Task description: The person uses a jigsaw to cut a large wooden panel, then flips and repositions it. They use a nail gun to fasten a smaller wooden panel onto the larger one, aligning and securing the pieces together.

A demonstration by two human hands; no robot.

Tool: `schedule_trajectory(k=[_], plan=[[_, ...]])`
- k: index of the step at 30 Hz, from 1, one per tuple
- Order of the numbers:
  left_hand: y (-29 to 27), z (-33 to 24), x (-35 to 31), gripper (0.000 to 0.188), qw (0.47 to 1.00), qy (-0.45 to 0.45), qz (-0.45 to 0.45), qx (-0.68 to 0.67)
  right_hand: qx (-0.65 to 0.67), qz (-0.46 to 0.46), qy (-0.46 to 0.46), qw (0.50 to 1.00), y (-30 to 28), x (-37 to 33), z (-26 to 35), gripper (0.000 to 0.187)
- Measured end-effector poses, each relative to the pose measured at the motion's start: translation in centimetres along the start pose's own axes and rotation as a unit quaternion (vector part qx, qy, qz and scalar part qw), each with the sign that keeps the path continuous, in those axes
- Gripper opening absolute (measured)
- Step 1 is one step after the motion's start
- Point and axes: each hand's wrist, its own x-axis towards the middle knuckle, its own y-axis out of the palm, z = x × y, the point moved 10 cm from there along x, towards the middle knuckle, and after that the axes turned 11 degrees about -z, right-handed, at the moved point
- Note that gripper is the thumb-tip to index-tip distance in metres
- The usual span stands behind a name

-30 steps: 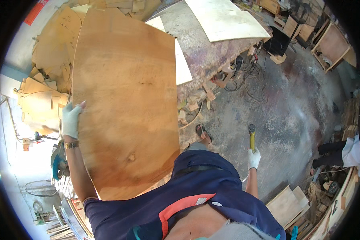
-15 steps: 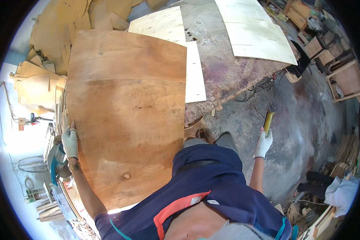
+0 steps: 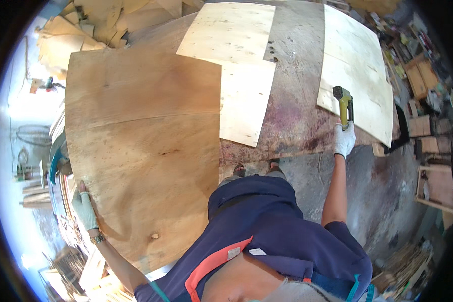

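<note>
Thin board offcuts lie heaped at the upper left — lower in view, a teal power tool. A shallow wooden box sits far right — wood strips lie nearer below.

One brown sheet; two gloved hands: left hand at its left edge, right hand well right; two groups of pale sheets, at its upper right corner and farther right; one yellow-green tool, two feet, to its right.
</note>
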Motion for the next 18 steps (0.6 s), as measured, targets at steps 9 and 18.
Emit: schedule_trajectory(k=[9,18], plan=[[-8.9,-3.4,-13.3,0.050,0.974,-0.051,-0.132,0.178,-0.135,0.039,-0.037,0.989,10.1,11.0,-0.9,0.070],[-9.9,-13.6,-23.9,0.056,0.923,-0.084,-0.267,0.265,0.089,0.359,-0.465,0.805,15.8,-23.0,24.0,0.067]])
